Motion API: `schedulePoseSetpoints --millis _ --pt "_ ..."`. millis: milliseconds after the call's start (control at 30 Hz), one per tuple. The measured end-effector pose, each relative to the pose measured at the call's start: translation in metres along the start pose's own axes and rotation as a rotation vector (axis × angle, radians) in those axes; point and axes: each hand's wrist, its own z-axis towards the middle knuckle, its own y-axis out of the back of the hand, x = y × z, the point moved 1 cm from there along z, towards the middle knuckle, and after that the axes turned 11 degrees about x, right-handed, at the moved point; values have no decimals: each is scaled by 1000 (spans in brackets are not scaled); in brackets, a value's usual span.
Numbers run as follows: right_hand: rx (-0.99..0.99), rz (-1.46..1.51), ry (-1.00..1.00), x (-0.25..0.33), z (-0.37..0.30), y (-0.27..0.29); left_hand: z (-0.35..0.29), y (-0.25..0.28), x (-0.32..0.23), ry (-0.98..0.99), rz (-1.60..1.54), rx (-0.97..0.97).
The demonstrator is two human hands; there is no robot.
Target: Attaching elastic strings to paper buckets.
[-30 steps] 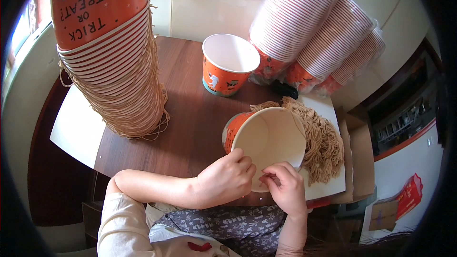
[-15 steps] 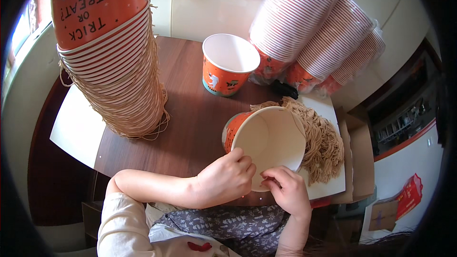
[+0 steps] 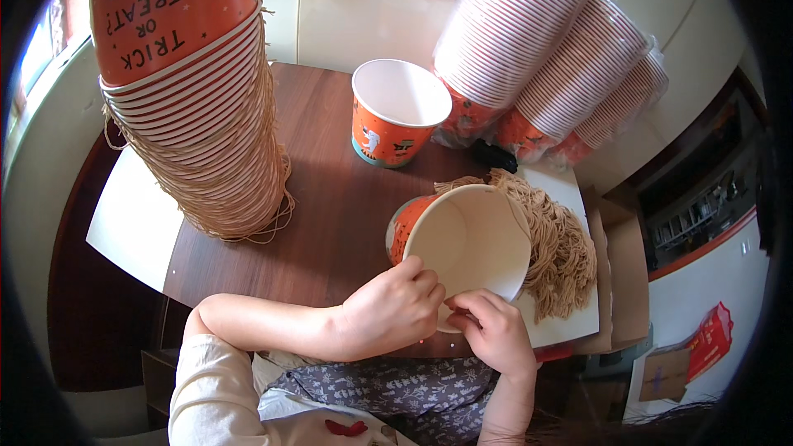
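A paper bucket (image 3: 405, 223), orange outside and white within, is tipped with its mouth toward me at the table's near edge. My left hand (image 3: 393, 307) is closed at its near left rim, fingers curled and holding it. Just inside the near rim, my right hand (image 3: 491, 329) has thumb and fingers pinched together close to the left fingers; what they hold is too small to make out. A thin tan cord shows along the bucket's right inner rim. Beside the bucket on the right lies a heap of tan cord (image 3: 562, 256).
Upright on the brown table (image 3: 322, 198) stands another orange bucket (image 3: 388, 130). A tall stack of buckets with cords (image 3: 215, 149) rises at left. Plastic-wrapped bucket stacks (image 3: 516, 25) stand at back right, near a small black object (image 3: 496, 157). A cardboard box (image 3: 624, 281) adjoins the right edge.
My right hand has shifted slightly left, its fingertips closing in toward my left fingers. The left hand and the bucket have hardly moved.
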Motion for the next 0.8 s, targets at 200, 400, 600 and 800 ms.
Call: schedulePoseSetpoints --millis 200,400,600,800 --pt "-32 17 22 -4 -2 1 1 0 2 10 -21 -31" --pt "7 -26 101 3 -3 7 3 -10 12 7 -29 -72" --pt "-112 -3 100 -3 -1 5 14 -11 32 -32 -122 -168" --pt "-254 78 57 -13 13 14 27 -12 33 58 -150 -542"
